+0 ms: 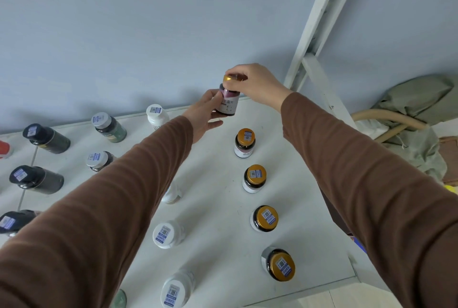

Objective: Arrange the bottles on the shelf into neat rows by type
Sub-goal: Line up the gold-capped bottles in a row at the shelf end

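Held bottle (227, 100) behind four-bottle row (257, 180), shelf (215, 208) right side.

Storeroom: metal shelf (218, 208), sacks (418, 99).

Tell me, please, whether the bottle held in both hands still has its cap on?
Cap on: the gold cap sits on the bottle, with the right hand pinching it and the left hand holding the body.

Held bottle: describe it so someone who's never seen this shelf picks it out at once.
On the white shelf, a row of four gold-capped bottles runs along the right side toward the wall. At the far end of that line is the held bottle: the left hand holds its body, the right hand grips its gold cap. It alone is lifted off the shelf.
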